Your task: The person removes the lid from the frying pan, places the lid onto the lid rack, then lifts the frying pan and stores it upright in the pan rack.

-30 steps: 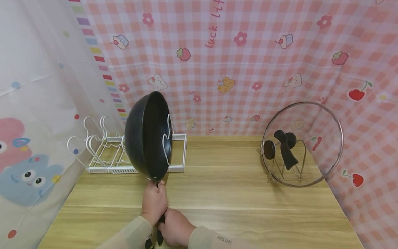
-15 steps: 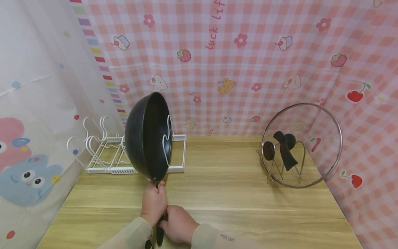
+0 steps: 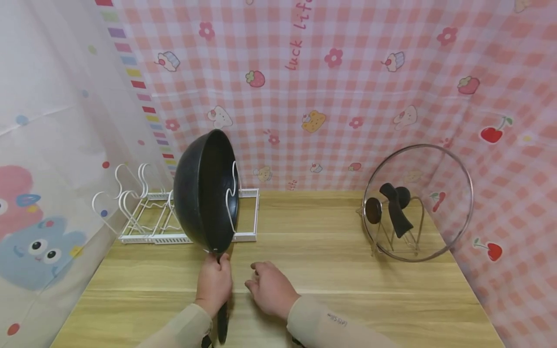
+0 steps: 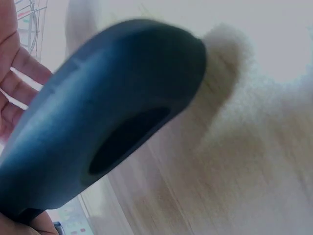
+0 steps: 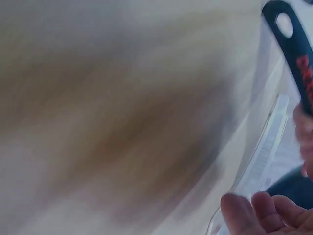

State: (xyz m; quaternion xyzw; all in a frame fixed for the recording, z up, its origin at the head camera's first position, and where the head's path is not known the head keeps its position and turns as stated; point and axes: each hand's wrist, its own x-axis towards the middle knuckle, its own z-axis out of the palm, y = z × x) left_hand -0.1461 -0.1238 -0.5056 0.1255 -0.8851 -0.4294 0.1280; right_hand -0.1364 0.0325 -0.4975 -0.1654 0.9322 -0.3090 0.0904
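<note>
A black wok [image 3: 187, 188] stands on its edge in a white wire rack [image 3: 169, 239], its hollow side facing right. My left hand [image 3: 214, 282] grips its handle [image 3: 222, 324] close to the wok, and the handle's end sticks out toward me. In the right wrist view the handle [image 5: 293, 49] shows red lettering and a hanging hole. My right hand [image 3: 274, 290] is apart from the handle, to its right over the table, with nothing held and fingers loosely bent. Its fingertips [image 5: 237, 210] show in the right wrist view.
On the right, a large glass lid [image 3: 470, 193] with a metal rim leans on a wire stand [image 3: 422, 217], among dark knobs and a black handle [image 3: 397, 212]. White wire dividers [image 3: 126, 198] rise left of the wok. Patterned cloth [image 3: 330, 96] hangs behind the wooden table [image 3: 326, 270].
My right hand has let go of the wok's handle and moved to the right and slightly forward. The left hand and the wok have stayed put.
</note>
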